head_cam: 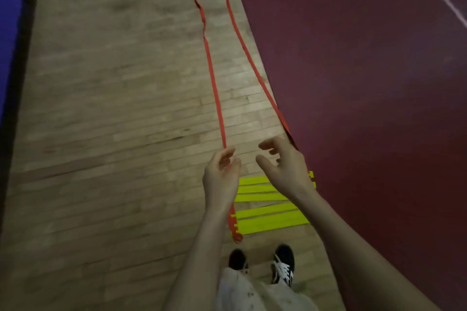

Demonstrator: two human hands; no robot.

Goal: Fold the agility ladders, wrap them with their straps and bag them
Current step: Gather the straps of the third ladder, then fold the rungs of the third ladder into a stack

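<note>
The person has 2 bare forearms [358, 247], pale speckled trousers [252, 295], and black shoes [283, 266] with white laces.

Dim, motion-blurred, wide-angle edge distortion

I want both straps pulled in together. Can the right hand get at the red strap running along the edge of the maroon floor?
Probably yes. The right hand hangs open just beside that right strap, with nothing between them. The left hand already holds the left strap.
</note>
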